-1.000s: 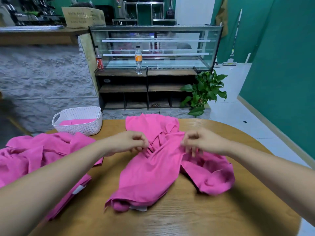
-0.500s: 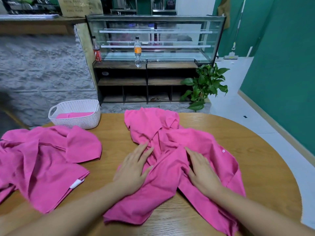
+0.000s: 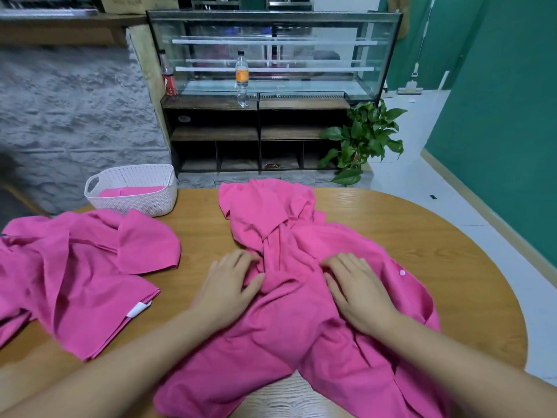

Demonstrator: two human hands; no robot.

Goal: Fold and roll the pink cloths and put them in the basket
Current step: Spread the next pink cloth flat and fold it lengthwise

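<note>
The round wooden table [image 3: 407, 236] curves away on the right. A broad strip of bare wood lies between its rim and the crumpled pink cloth [image 3: 286, 327], which sprawls down the middle from the far edge to the near one. A narrower lane of bare wood runs on the left of this cloth and parts it from a second pink cloth [image 3: 75, 267]. That one is heaped at the left side of the table, with a white label [image 3: 137, 310] showing at its near corner. The white basket [image 3: 135, 203] stands at the far left edge, just beyond the second cloth, and a folded pink piece [image 3: 132, 192] lies inside it. Both bare forearms reach in from the near side and come together over the middle cloth. The left hand [image 3: 229, 285] lies palm down at the cloth's left border, half on the fabric and half over the wood. Its fingers are stretched forward and slightly spread, and the thumb is tucked against a raised fold. The right hand [image 3: 358, 288] lies palm down on the fabric a little to the right of that fold, its fingers fairly straight and close together, pressing the cloth flat. Neither hand pinches or grips anything. A small white button [image 3: 402, 272] shows on the cloth just right of the right hand.
</note>
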